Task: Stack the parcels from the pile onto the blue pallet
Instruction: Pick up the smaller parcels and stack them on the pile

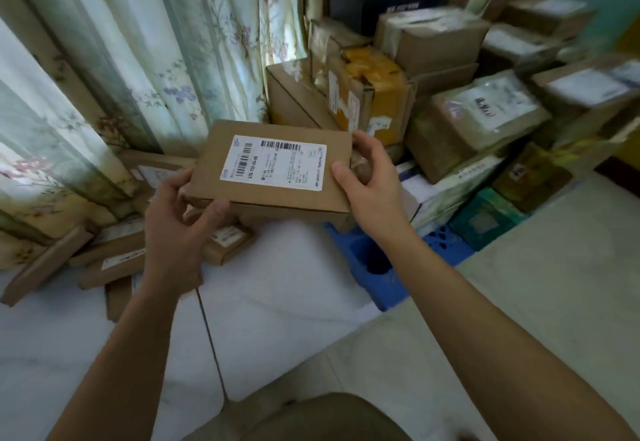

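Note:
A flat brown cardboard parcel [214, 167] with a white shipping label on top hangs in the air at the middle of the view. My left hand [180, 219] grips its near left corner, thumb on the front edge. My right hand [370, 181] grips its right end, thumb on top and fingers curled behind. Below and to the right, the blue pallet [381, 267] shows a bare near corner. Stacked parcels [433, 42] cover the rest of it. The pile of flat parcels [117, 260] lies on the floor at the left, under my left arm.
Floral curtains [121, 42] hang along the left and back. Pale floor tiles [277, 302] spread in front of the pallet. A green box [485, 219] and white packages sit at the pallet's front edge. My knee [329, 420] shows at the bottom.

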